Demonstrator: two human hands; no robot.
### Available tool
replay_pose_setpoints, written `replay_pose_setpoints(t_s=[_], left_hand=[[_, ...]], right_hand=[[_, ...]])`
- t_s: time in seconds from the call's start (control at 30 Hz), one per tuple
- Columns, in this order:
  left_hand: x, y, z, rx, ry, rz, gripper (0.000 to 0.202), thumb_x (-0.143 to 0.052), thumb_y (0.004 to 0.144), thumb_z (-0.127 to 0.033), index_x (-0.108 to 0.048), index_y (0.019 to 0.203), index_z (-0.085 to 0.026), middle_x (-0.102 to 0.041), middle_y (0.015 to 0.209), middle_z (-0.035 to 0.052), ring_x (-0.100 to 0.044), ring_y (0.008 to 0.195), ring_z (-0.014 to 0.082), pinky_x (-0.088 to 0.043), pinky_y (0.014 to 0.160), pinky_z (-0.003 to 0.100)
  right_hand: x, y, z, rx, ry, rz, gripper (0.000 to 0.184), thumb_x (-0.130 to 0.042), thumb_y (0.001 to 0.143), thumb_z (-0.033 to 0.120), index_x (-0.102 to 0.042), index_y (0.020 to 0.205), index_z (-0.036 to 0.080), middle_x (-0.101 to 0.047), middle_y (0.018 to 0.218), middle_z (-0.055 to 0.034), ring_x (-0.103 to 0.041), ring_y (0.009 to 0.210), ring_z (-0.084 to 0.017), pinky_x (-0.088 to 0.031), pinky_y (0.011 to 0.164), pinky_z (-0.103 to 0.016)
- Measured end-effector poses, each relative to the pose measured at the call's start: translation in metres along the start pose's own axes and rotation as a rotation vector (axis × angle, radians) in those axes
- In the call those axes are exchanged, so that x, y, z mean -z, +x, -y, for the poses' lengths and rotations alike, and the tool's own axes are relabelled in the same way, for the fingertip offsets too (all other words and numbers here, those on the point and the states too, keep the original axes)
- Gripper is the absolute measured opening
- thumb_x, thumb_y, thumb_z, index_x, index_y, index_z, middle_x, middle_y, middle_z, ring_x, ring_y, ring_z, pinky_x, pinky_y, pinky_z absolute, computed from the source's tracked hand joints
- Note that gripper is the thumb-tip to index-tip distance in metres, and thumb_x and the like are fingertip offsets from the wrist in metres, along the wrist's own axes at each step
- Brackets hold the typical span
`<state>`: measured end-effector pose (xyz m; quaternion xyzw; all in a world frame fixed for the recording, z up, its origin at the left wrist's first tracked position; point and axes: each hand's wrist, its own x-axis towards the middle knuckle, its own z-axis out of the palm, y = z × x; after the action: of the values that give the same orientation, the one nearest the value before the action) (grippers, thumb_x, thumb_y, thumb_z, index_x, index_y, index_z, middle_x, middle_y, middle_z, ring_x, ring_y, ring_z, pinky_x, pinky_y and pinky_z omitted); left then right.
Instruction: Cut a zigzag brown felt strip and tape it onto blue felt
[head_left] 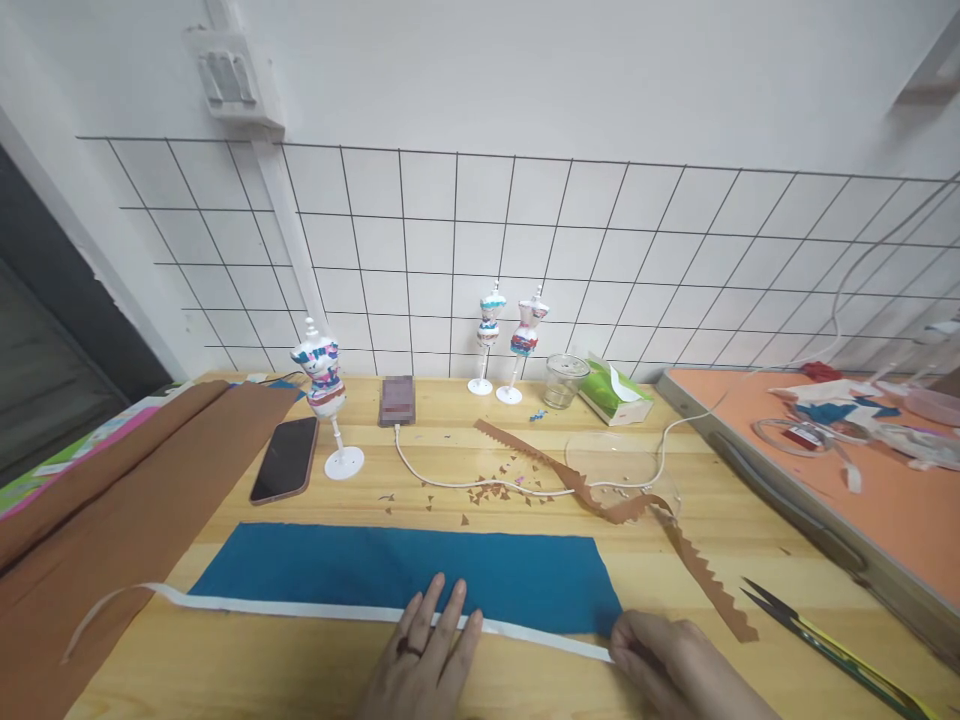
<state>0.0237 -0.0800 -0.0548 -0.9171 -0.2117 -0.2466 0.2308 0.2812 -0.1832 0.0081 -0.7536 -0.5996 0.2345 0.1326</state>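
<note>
Pale wooden table [247, 660] with visible grain. Near the front, a flat blue cloth [375, 562] with white tape [292, 607] along its near edge. At left, a length of brown cloth [150, 500], and beside it a dark phone [285, 460]. Farther back, 3 small standing mannequins [325, 378], a device [397, 401] attached to a white cable [450, 486], a clear glass [565, 385] and a green tissue packet [611, 395]. From the middle rightward, brown triangular scraps [491, 493], a zigzag-edged strip [705, 575] and, faintly visible, perhaps a clear shallow dish [611, 455]. At right, dark-bladed snips [821, 645].
</note>
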Motion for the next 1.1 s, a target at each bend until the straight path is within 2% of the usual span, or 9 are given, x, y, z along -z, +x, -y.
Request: replay_pose_setpoints(t_s=[0.1,0.3,0.5,0.63,0.9,1.1], left_hand=[[-0.003,-0.002,-0.002,0.019,-0.005,-0.011,0.048,-0.037,0.083,-0.056,-0.053,0.116,-0.024,-0.054,0.121,0.0037,-0.037,0.119,0.0231,-0.022,0.102,0.034],[-0.005,-0.002,-0.003,0.043,0.024,-0.027,0.032,-0.045,0.084,-0.034,-0.054,0.114,-0.026,-0.055,0.120,0.0014,-0.037,0.120,0.0215,-0.020,0.105,0.034],[-0.001,0.000,-0.001,0.029,0.009,-0.029,0.032,-0.041,0.086,-0.032,-0.054,0.114,-0.025,-0.055,0.119,0.0019,-0.040,0.118,0.0210,-0.019,0.105,0.034],[-0.001,0.000,0.000,0.023,-0.007,-0.033,0.030,-0.041,0.086,-0.028,-0.055,0.113,-0.025,-0.056,0.117,0.0020,-0.040,0.118,0.0209,-0.016,0.106,0.035],[-0.001,0.001,-0.001,0.036,-0.011,-0.049,0.028,-0.043,0.086,-0.025,-0.056,0.111,-0.025,-0.057,0.116,0.0018,-0.040,0.119,0.0197,-0.014,0.107,0.034],[0.000,0.000,0.001,0.027,0.007,-0.027,0.030,-0.042,0.086,-0.026,-0.054,0.114,-0.026,-0.057,0.117,0.0009,-0.042,0.116,0.0196,-0.019,0.105,0.033]], right_hand=[[-0.002,0.006,-0.002,0.006,-0.017,-0.051,0.028,-0.037,0.085,0.030,-0.044,0.059,0.022,-0.057,0.058,0.0014,-0.051,0.058,-0.015,-0.034,0.054,-0.022],[0.000,0.012,0.001,-0.056,0.093,-0.009,0.023,-0.037,0.083,0.032,-0.046,0.063,0.023,-0.054,0.054,0.0024,-0.052,0.054,-0.014,-0.035,0.049,-0.019],[0.005,0.015,0.005,-0.134,0.220,0.092,0.021,-0.039,0.083,0.034,-0.043,0.066,0.023,-0.048,0.053,0.0052,-0.048,0.043,-0.011,-0.034,0.044,-0.018],[0.002,0.020,0.002,-0.167,0.178,0.076,0.021,-0.039,0.083,0.032,-0.041,0.064,0.023,-0.045,0.046,0.0068,-0.048,0.039,-0.011,-0.033,0.043,-0.019],[0.006,0.025,0.009,-0.205,0.136,0.086,0.022,-0.038,0.083,0.031,-0.046,0.065,0.023,-0.057,0.054,0.0031,-0.056,0.049,-0.014,-0.036,0.046,-0.020],[0.007,0.023,0.006,-0.177,0.175,0.069,0.023,-0.037,0.085,0.033,-0.046,0.067,0.023,-0.055,0.049,0.0042,-0.056,0.053,-0.015,-0.036,0.050,-0.021]])
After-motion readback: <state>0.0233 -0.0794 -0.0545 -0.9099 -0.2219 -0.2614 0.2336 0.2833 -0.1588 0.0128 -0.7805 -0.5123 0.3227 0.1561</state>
